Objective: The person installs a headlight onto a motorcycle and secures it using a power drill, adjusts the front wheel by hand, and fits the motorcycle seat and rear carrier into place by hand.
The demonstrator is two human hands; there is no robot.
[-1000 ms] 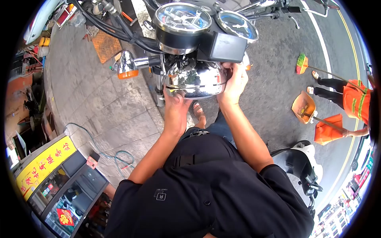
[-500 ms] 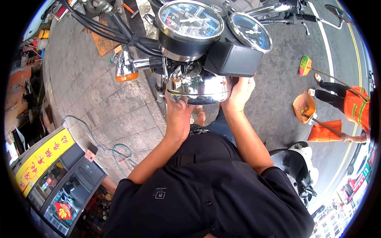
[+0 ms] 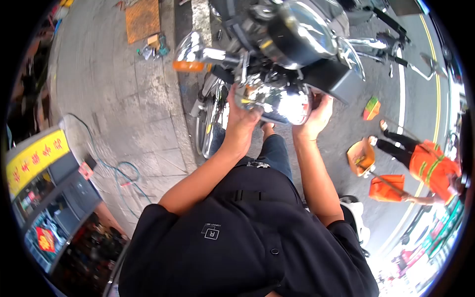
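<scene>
A round chrome headlight (image 3: 277, 103) sits at the front of a motorcycle, under its gauges (image 3: 302, 37) and a black box-shaped part (image 3: 336, 79). My left hand (image 3: 241, 121) grips the headlight's left side, its thumb on the lower rim. On the opposite side my right hand (image 3: 314, 119) holds the shell, with some fingers hidden behind it. An orange turn signal (image 3: 188, 64) with a chrome housing sticks out left of the headlight. Below it, part of the front wheel (image 3: 205, 128) shows.
At right, a person in an orange vest (image 3: 433, 166) holds a long-handled dustpan (image 3: 361, 157) near a broom (image 3: 371, 108). A white scooter (image 3: 358, 218) stands behind my right arm. A hose (image 3: 123, 171) and a rusty plate (image 3: 142, 21) lie on the pavement.
The view has swung, so the motorcycle front appears further right and turned, and more of the front wheel shows. Both hands stay on the headlight. The person in orange appears lower.
</scene>
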